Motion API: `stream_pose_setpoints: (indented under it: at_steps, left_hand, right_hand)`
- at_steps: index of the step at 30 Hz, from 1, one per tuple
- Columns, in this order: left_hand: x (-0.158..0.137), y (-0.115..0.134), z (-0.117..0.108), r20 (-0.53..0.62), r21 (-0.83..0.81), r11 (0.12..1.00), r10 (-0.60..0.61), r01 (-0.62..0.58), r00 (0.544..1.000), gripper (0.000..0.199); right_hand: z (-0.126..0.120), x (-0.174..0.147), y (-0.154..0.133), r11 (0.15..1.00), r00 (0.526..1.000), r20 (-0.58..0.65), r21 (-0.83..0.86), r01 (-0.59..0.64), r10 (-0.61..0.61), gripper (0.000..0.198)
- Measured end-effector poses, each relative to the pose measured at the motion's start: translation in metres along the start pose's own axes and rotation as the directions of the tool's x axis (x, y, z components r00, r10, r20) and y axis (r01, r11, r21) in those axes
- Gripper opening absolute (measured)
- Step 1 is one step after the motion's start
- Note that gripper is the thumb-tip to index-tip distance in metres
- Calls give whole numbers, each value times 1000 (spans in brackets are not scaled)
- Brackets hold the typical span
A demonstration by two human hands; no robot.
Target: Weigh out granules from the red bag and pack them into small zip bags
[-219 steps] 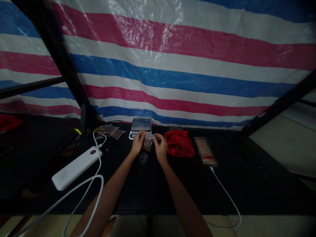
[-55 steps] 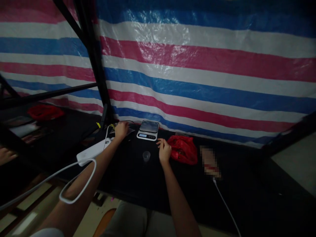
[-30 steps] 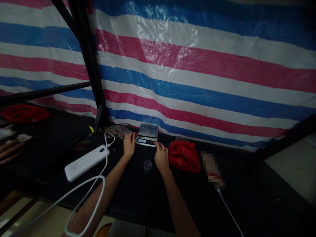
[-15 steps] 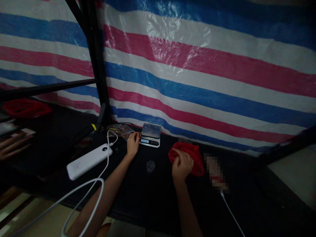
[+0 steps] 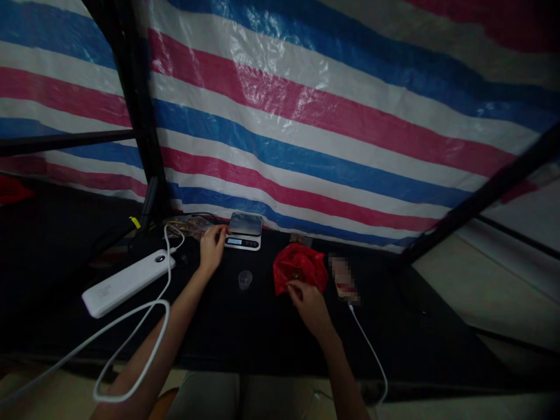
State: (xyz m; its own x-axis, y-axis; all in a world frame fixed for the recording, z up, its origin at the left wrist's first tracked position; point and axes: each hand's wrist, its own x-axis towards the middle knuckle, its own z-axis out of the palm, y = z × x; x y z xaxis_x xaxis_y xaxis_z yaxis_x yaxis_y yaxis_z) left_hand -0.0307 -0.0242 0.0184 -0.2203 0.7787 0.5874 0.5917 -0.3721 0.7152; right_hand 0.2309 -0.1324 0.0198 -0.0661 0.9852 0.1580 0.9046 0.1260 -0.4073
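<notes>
My left hand is at the left side of a small digital scale, its fingers drawn together by the corner. Whatever they hold, if anything, is too small to make out. Behind that hand lies a clear plastic bag of small brownish items. My right hand has thumb and forefinger closed on the near rim of a red cloth bag. The bag's mouth is open, with small dark items dimly visible inside. Between my hands stands a small clear plastic cup.
A white power bank with a looping white cable lies at left. Right of the red bag is a blurred-out phone-like object on a cable. A small clear packet sits behind the bag. Striped sheeting backs the black table.
My view has swung right; another person's hand at far left has left it. My right hand has drawn back from over the red bag to its near rim, uncovering the mouth.
</notes>
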Motion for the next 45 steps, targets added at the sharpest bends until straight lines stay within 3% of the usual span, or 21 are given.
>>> stream_pose_setpoints:
  at_steps: [2, 4, 6, 7, 10, 12, 14, 16, 19, 22, 24, 26, 28, 30, 32, 35, 39, 42, 45]
  left_hand:
    - [-23, 36, -10, -35, -50, 994, 95, -97, 995, 25]
    - [-54, 73, -8, 132, -90, 971, 231, -220, 964, 23]
    - [-83, 102, 6, 395, -67, 924, 370, -376, 841, 22]
    - [-94, 110, 17, 478, -20, 903, 386, -429, 789, 30]
    - [-108, 114, 52, 670, 110, 795, 385, -597, 635, 47]
    - [-104, 105, 66, 752, 141, 703, 382, -697, 537, 32]
    - [-95, 95, 70, 779, 140, 631, 406, -763, 478, 21]
    - [-85, 89, 65, 768, 142, 591, 440, -794, 465, 19]
    - [-75, 88, 57, 760, 176, 537, 459, -825, 461, 16]
    - [-69, 94, 55, 770, 213, 462, 463, -861, 439, 15]
    - [-65, 98, 57, 776, 220, 423, 470, -879, 421, 16]
    - [-61, 100, 59, 790, 199, 409, 471, -891, 392, 18]
    - [-57, 100, 61, 815, 155, 423, 455, -893, 358, 19]
    - [-54, 99, 61, 858, 106, 445, 411, -889, 308, 20]
    - [-52, 98, 62, 909, 91, 457, 325, -885, 262, 19]
    - [-51, 101, 65, 944, 140, 465, 204, -874, 260, 11]
    - [-47, 116, 74, 936, 212, 490, 146, -845, 320, 4]
    - [-41, 130, 75, 943, 190, 477, 155, -858, 295, 14]
    - [-39, 136, 75, 938, 138, 441, 229, -887, 259, 23]
  right_hand:
    - [-8, 1, -9, 1000, 998, -54, -15, -20, 19, 30]
    - [-17, 9, -9, 992, 986, -164, -111, -58, 40, 30]
    - [-24, 20, 0, 959, 976, -216, -271, -82, 23, 24]
    - [-25, 25, 6, 933, 978, -209, -348, -95, 22, 24]
    - [-26, 30, 25, 872, 988, -108, -468, -146, 108, 29]
    - [-28, 26, 36, 863, 982, -74, -469, -189, 174, 28]
    - [-36, 20, 44, 857, 969, -105, -452, -247, 224, 25]
    - [-48, 15, 51, 846, 956, -136, -444, -294, 261, 24]
    - [-66, 12, 57, 849, 962, -72, -456, -266, 263, 24]
    - [-72, 10, 53, 909, 991, 29, -403, -110, 133, 32]
    - [-68, 10, 46, 966, 996, 88, -259, 20, 3, 35]
    - [-59, 11, 40, 991, 980, 166, -56, 119, -108, 35]
    - [-49, 12, 38, 989, 959, 241, 41, 143, -149, 35]
    - [-41, 13, 41, 990, 955, 280, -70, 119, -95, 38]
    - [-38, 15, 47, 944, 962, 273, -318, 82, 8, 48]
    - [-42, 17, 50, 829, 966, 229, -558, 32, 117, 52]
    - [-54, 16, 30, 792, 977, 167, -611, -5, 135, 41]
    - [-58, 14, 12, 807, 978, 200, -585, 78, 51, 40]
    - [-52, 17, 7, 872, 955, 290, -450, 191, -60, 44]
